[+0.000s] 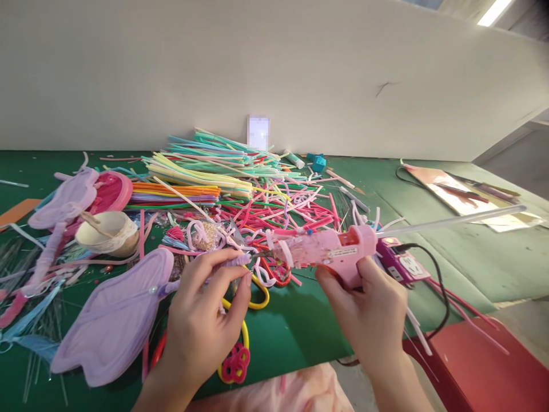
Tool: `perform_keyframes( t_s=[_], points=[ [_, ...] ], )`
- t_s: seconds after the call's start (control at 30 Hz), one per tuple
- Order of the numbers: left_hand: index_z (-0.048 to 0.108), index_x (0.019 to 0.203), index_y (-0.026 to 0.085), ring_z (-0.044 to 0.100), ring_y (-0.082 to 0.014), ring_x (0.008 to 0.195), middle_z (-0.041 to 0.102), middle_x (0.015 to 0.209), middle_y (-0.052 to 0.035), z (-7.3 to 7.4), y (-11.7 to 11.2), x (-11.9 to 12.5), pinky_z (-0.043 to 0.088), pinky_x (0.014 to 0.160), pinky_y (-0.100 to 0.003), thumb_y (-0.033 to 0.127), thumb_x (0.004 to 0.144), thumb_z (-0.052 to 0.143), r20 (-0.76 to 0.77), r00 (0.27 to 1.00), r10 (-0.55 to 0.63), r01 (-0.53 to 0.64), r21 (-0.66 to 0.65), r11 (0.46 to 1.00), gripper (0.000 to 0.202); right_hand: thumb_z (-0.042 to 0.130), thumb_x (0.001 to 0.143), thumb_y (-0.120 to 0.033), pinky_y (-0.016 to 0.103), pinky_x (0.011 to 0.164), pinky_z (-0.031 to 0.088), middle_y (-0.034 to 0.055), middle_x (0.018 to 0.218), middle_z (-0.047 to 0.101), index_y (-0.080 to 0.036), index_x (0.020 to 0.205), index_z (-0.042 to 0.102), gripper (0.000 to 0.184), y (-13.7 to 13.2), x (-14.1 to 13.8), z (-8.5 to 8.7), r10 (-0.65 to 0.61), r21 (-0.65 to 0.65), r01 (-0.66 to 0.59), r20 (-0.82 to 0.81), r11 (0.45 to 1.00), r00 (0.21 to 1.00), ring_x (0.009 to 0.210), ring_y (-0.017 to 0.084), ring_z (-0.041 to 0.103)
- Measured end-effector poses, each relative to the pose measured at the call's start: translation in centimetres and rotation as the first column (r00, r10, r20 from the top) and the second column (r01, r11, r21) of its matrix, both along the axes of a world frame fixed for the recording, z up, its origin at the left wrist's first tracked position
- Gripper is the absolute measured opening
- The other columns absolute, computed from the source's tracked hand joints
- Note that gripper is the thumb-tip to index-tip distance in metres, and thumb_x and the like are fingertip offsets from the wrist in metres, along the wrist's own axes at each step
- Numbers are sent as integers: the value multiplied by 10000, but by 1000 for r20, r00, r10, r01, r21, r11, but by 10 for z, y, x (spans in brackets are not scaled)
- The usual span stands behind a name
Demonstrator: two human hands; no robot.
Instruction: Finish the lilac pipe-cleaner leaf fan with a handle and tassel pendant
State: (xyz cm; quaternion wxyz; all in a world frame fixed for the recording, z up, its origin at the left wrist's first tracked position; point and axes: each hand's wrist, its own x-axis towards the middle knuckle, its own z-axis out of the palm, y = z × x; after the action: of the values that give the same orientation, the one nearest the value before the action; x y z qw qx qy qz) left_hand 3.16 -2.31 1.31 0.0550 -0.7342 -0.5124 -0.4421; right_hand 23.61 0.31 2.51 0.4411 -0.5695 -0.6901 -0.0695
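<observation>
My left hand (pixel 210 303) is closed, pinching a lavender fuzzy pipe-cleaner stem (pixel 237 261) between thumb and fingers. On the left side of that hand is a lavender wing-shaped piece (pixel 115 320) with a pearl-like bead, and its narrow stem runs in behind the fingers. In my right hand (pixel 377 309) is a pink hot glue gun (pixel 330 252), gripped by its handle and pointing left. Its nozzle meets or nearly meets the stem's tip; contact is unclear. A long clear glue stick (pixel 450 222) sticks out of the gun's back.
Bundles of coloured pipe cleaners (pixel 206 171) and loose pink pieces cover the green table (pixel 291 326). A paper cup (pixel 109 233) stands left. Yellow-handled scissors (pixel 259 300) lie below the nozzle. At right are a purple power socket (pixel 403 262) and its black cable. A lit phone (pixel 258 133) leans on the wall.
</observation>
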Motion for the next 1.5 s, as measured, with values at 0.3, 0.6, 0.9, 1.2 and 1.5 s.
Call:
perform_keyframes(
  t_s=[0.3, 0.6, 0.9, 1.2, 1.5],
  points=[
    [640, 900, 143, 630, -161, 952, 650, 1028, -86, 2, -1, 0, 493, 882, -280, 71, 866, 620, 0, 1000, 10, -10, 10, 1000, 81, 565, 728, -197, 183, 354, 220, -98, 502, 222, -251, 611, 200, 387, 0, -1, -1, 0, -35, -1, -24, 999, 1000, 455, 77, 219],
    [641, 901, 144, 636, -166, 953, 650, 1031, -87, 0, -1, 0, 503, 879, -288, 74, 864, 627, 1, 1000, 0, 0, -4, 1000, 81, 577, 716, -180, 183, 352, 223, -99, 501, 225, -251, 615, 195, 402, -1, -2, 1, -6, -24, 6, -21, 1000, 1000, 458, 78, 213],
    [641, 903, 145, 637, -162, 947, 652, 1026, -81, 2, -2, 0, 506, 883, -285, 75, 862, 628, -2, 1000, 15, -15, 9, 1000, 82, 567, 721, -178, 180, 354, 214, -101, 516, 206, -251, 626, 187, 398, -1, -1, 0, -8, -21, 8, -1, 1000, 1000, 466, 78, 204],
    [629, 921, 162, 640, -180, 953, 650, 1038, -85, 0, -1, 0, 522, 870, -314, 77, 856, 637, 4, 1000, 6, -6, 3, 1000, 107, 580, 732, -230, 198, 364, 211, -94, 502, 204, -248, 608, 198, 402, -4, -3, 4, -30, -85, 27, -31, 996, 999, 464, 84, 218],
    [629, 907, 158, 637, -174, 943, 652, 1024, -86, 2, -2, 0, 514, 871, -309, 64, 857, 630, -3, 1000, 1, -1, -7, 1000, 107, 571, 720, -233, 201, 366, 204, -93, 501, 197, -251, 603, 190, 399, -2, -4, 4, -47, -94, 43, -41, 995, 998, 474, 87, 201]
  ],
)
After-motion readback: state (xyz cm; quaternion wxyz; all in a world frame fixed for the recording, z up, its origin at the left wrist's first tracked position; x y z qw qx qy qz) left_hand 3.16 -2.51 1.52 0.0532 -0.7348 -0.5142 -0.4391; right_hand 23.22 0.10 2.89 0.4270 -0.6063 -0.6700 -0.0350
